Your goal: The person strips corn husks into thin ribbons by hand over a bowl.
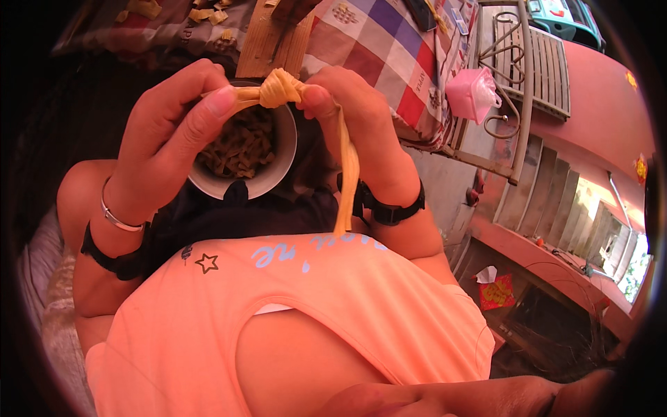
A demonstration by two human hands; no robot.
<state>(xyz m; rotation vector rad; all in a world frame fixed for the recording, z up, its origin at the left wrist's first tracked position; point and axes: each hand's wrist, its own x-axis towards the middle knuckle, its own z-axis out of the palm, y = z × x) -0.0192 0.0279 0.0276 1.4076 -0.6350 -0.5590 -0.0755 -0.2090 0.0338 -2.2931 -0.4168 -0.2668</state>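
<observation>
Between my hands is a yellow pleated strip with a knot point(280, 88) in its middle; its material looks like tofu skin, though I cannot tell for certain. My left hand point(169, 122) pinches one end between thumb and fingers. On the other side of the knot, my right hand point(359, 112) grips the strip close up, and a loose tail point(346, 172) hangs down from it towards my shirt. Below the hands a white bowl point(284, 156) sits at my lap, holding many small brownish pieces point(242, 146). My left hand hides part of its rim.
Ahead is a bed-like surface with a checked cloth point(375, 57). On it are a wooden board point(250, 47) with a dark object over it, yellow scraps point(208, 15) and a dark device point(421, 14). A pink bin point(469, 96) with a plastic liner is by the metal frame point(522, 104).
</observation>
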